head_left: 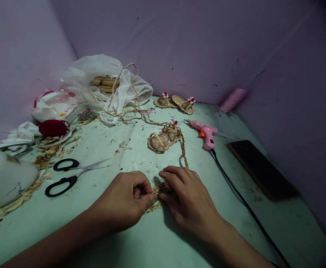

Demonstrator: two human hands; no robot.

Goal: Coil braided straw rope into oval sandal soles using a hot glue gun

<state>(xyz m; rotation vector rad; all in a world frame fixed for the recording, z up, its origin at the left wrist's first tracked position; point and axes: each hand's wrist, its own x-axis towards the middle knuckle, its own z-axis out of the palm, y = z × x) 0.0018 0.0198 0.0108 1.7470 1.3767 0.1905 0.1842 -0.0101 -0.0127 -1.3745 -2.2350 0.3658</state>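
Between my hands, low on the table, is a small piece of coiled straw braid (155,192), mostly covered by my fingers. My left hand (128,199) pinches its left edge between thumb and forefinger. The fingers of my right hand (189,199) curl over its right side and grip it. A thin straw braid (183,150) runs from behind my right hand up towards a miniature woven slipper (163,140) with a red and white bead on it. Whether the braid joins that slipper, I cannot tell.
Black-handled scissors (76,174) lie open at left. A pink glue gun (204,133), its red light on, trails a black cable near a dark phone (262,169). Behind are two small slippers (176,103), a plastic bag (101,69) and dark red yarn (53,128).
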